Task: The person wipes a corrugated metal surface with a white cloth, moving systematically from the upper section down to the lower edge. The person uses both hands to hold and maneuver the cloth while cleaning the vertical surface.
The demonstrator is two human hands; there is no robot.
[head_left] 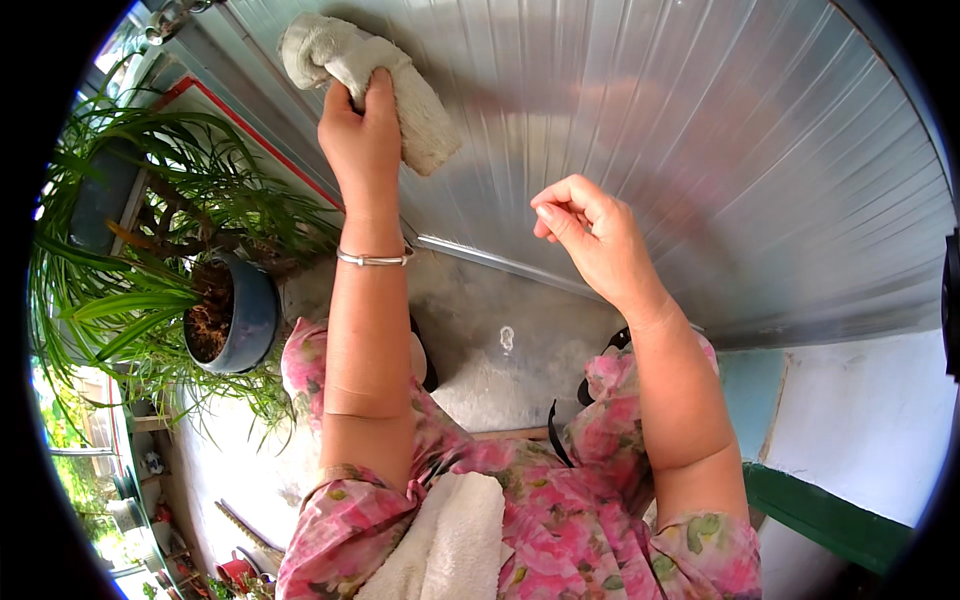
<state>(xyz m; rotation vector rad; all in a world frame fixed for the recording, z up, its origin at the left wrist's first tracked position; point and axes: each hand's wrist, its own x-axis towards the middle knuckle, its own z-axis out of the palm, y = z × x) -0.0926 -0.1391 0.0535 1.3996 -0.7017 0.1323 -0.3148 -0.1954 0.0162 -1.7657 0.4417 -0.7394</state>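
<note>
My left hand (362, 128) grips a folded off-white cloth (415, 115), thumb over it, up against the ribbed silvery metal panel (640, 110). A bracelet circles that wrist. My right hand (592, 232) is raised in front of the same panel, apart from it. Its fingers curl in toward the thumb, and nothing shows in them. Over the floral clothing at my waist hangs another white towel (445, 535).
At the left, long-leaved plants grow in a blue-grey pot (250, 315) beside a red-edged board (240, 125). Concrete floor (480, 325) lies below the panel. A green ledge (830, 515) juts along the white wall on the right. Several small items stand at lower left.
</note>
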